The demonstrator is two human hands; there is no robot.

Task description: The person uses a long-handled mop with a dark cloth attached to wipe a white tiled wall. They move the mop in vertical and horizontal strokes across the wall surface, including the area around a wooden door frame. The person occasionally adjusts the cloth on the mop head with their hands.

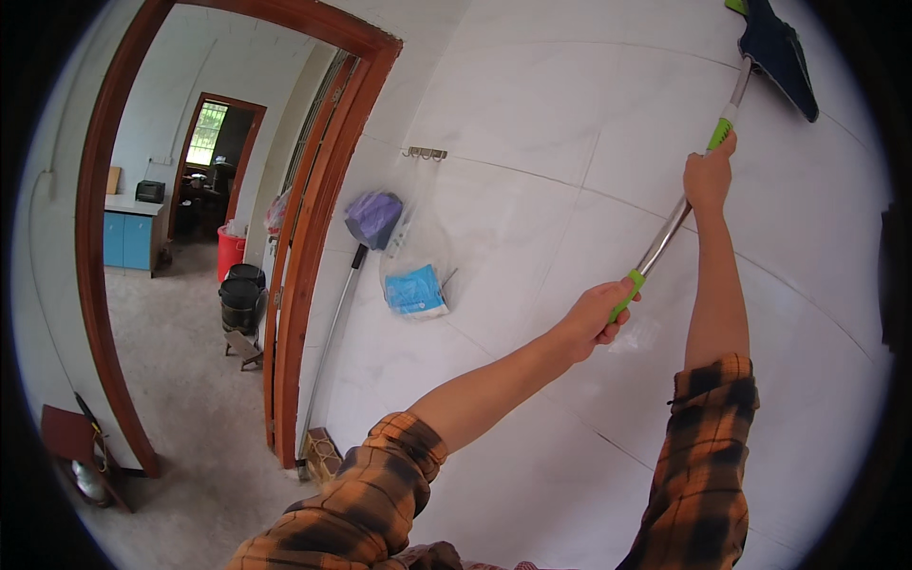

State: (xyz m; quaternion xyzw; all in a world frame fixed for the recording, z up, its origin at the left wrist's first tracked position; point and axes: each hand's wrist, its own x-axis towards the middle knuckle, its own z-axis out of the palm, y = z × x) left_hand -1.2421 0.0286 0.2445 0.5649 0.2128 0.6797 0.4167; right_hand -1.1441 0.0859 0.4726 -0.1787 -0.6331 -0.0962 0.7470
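Both my hands grip a telescopic mop pole point(662, 239) of shiny metal with green plastic parts, slanting up to the right. My left hand point(593, 318) is closed around the green grip at its lower end. Farther up, my right hand point(708, 178) holds the pole just below a green and white collar point(721, 133). Dark blue denim-like cloth point(776, 57) covers the head at the pole's upper end, over the white tiled wall point(527, 235). A bit of green point(737, 7) shows beside the cloth, at the picture's top rim.
On the wall hang a metal hook rack point(425, 153) and a clear plastic bag with a blue packet point(417, 291). A long-handled tool with a purple, plastic-covered head point(374, 217) leans by the wooden door frame point(313, 285). Through the doorway are black buckets point(240, 303) and a red bin point(229, 255).
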